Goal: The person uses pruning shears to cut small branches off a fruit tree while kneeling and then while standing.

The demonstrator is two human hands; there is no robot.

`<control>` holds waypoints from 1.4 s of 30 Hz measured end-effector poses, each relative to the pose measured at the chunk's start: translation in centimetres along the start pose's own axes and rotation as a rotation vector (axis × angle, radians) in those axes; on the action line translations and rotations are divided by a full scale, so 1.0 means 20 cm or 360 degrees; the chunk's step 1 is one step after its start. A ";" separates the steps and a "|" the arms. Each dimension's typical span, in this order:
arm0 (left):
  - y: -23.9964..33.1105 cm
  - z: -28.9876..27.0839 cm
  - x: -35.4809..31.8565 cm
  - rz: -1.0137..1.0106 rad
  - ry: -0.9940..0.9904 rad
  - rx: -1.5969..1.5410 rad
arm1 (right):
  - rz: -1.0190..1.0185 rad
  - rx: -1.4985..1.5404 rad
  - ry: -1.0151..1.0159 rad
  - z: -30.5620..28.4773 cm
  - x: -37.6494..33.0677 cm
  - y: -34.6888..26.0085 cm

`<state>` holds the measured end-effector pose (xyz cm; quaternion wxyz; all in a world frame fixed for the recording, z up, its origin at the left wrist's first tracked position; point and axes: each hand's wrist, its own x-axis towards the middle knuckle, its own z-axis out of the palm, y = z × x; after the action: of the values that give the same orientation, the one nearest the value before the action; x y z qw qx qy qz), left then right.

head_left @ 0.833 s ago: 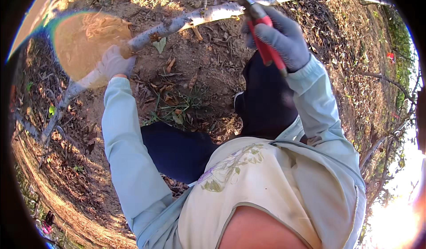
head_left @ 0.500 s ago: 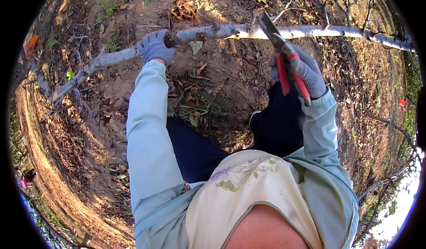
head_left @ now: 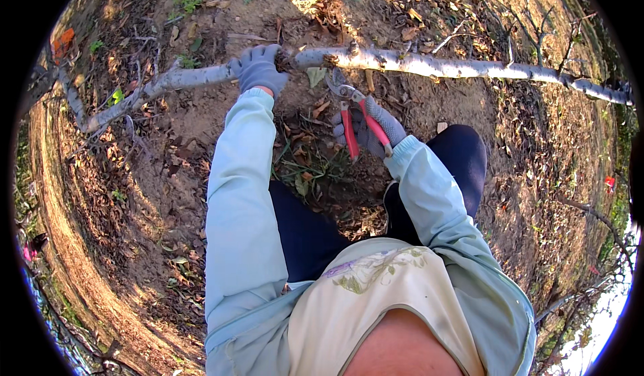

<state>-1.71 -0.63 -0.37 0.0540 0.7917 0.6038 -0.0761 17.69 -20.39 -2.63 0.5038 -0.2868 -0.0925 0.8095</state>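
A long pale-barked branch [head_left: 436, 66] stretches across the view in front of me. My left hand [head_left: 260, 71], in a grey glove, is wrapped over it left of the middle, beside a dark knot. In my gloved right hand [head_left: 384, 122] is a pair of pruning shears [head_left: 347, 93] with red handles, its handles spread and its blades apart. The blades point up toward the branch and sit just below its near side; whether they touch it I cannot tell. A pale green leaf [head_left: 315, 76] lies between the shears and my left hand.
Bare soil with dry leaves and twigs surrounds the branch. Thin side twigs [head_left: 540, 37] rise from its right part, and its left end forks. A grass tuft [head_left: 305, 168] grows between my legs. More thin branches [head_left: 600, 218] lie at the right edge.
My right hand has brought the shears left and nearer to me, from across the branch to just below it. My left hand keeps its hold on the branch; the whole view has shifted slightly.
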 end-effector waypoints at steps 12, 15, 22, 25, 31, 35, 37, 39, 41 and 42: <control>-0.04 0.06 0.00 0.0047 0.0116 -0.0015 | -0.0095 0.0209 -0.0167 0.02 0.04 0.00; -0.02 0.05 0.00 0.0050 0.0110 -0.0026 | -0.0100 0.0175 -0.0193 0.02 0.03 -0.01; -0.01 0.03 -0.01 0.0021 0.0092 -0.0039 | -0.0140 0.0041 -0.0175 0.06 0.02 -0.02; 0.00 0.01 -0.02 0.0006 0.0061 -0.0016 | -0.0146 0.0044 -0.0228 0.05 0.03 -0.03; -0.02 0.03 -0.01 0.0056 0.0133 -0.0056 | -0.0147 -0.0106 -0.0133 0.06 0.03 -0.03; -0.03 0.06 0.00 0.0089 0.0223 -0.0054 | -0.0165 -0.0131 -0.0047 0.07 0.04 -0.02; -0.04 0.06 0.00 0.0096 0.0244 -0.0046 | -0.0183 -0.0135 -0.0076 0.06 0.05 -0.02; -0.03 0.07 0.00 0.0088 0.0226 -0.0041 | -0.0161 -0.0115 -0.0083 0.04 0.06 -0.03; -0.03 0.06 0.00 0.0087 0.0203 -0.0042 | -0.0166 -0.0120 -0.0083 0.02 0.06 -0.02; -0.02 0.05 -0.01 0.0087 0.0189 -0.0045 | -0.0179 -0.0134 -0.0080 0.01 0.06 -0.02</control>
<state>-2.26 -0.83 -1.28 0.0313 0.8101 0.5852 -0.0191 17.46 -19.20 -2.72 0.5334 -0.2816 -0.1552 0.7824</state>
